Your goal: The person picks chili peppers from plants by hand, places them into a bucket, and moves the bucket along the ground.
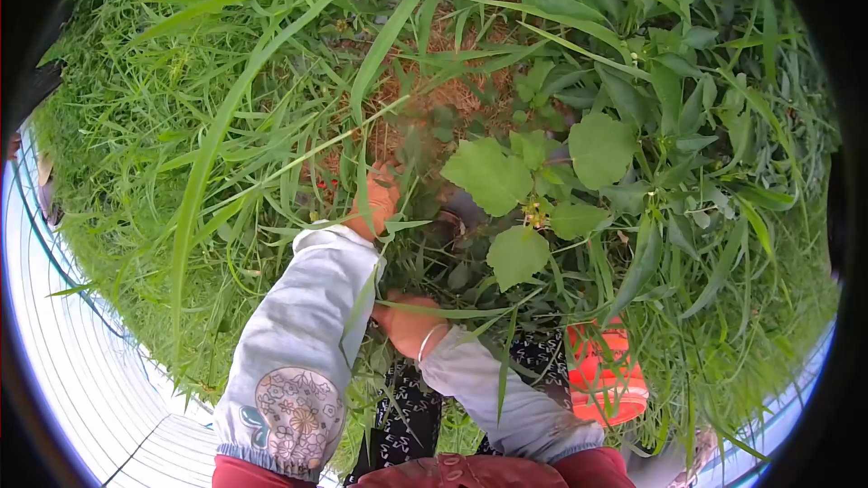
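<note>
My left hand (378,199), in a pale sleeve cover (303,325) with a flower patch, reaches into tall weeds. Its fingers look curled round a blurred clump of green weeds (418,152), partly screened by grass blades. Lower down, my right hand (411,323) sits among low dark leaves, with a bangle (432,341) at the wrist. Its fingertips are hidden by foliage. Right of my left hand grows a broad-leaved plant (493,176) with small yellowish buds.
An orange-red bucket (608,380) stands by my right leg, partly behind grass. Dry brown straw (452,81) covers the ground ahead. Taller leafy plants (651,99) rise at the right, long grass (217,154) at the left. A white striped sheet (68,361) shows at lower left.
</note>
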Motion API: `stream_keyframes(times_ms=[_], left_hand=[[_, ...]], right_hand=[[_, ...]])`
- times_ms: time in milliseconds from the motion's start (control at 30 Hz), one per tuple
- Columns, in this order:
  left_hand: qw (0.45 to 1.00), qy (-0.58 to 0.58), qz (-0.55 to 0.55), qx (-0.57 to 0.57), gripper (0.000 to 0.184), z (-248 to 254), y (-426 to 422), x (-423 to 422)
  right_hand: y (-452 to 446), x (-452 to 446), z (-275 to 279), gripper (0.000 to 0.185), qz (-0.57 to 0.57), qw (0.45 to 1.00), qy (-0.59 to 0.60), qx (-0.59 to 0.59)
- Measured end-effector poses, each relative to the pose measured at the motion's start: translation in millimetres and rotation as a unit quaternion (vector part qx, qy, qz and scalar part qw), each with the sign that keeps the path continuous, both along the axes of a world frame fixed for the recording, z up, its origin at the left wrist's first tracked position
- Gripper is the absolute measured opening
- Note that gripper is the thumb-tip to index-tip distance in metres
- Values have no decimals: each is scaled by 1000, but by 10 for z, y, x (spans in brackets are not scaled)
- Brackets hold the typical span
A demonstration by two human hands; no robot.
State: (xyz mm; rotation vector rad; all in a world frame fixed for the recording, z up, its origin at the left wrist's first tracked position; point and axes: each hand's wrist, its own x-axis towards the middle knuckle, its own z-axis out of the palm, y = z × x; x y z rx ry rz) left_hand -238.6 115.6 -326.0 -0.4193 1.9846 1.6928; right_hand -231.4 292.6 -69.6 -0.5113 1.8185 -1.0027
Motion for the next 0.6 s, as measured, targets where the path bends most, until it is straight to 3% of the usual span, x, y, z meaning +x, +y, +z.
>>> stream_keyframes(times_ms=[67, 100, 167, 233, 333, 367, 433, 533, 567, 600], left_hand=[[995, -91, -12, 35, 27, 525, 183, -212], [975, -68, -205, -54, 28, 654, 248, -259], [877, -26, -398, -270, 26, 1656, 673, -751], [924, -59, -333, -179, 28, 2054, 752, -880], [963, -38, -250, -94, 34, 2020, 654, -701], [981, -146, -130, 14, 35, 2027, 623, -619], [971, -160, -176, -22, 33, 2368, 654, -797], [901, -58, -406, -144, 37, 2445, 337, -825], [836, 234, -477, -139, 39, 2418, 154, -727], [844, 148, -498, -136, 35, 2499, 46, -686]], right_hand=[[-14, 40, -34, 27, 28, 1000, -4, 8], [-19, 104, -84, 27, 12, 1000, 12, -6], [-24, 239, -192, 26, -25, 998, 45, -30], [9, 31, -67, 26, 13, 1000, 5, -4], [35, -35, 27, 34, -17, 1000, 5, 5], [29, 7, -12, 41, -23, 1000, 15, -4], [59, -117, 40, 54, 18, 1000, -14, -14], [40, -77, -1, 55, -21, 998, 50, -19], [43, -131, 10, 56, 30, 999, -32, -5], [-18, 22, -75, 56, -83, 995, -16, -58]])
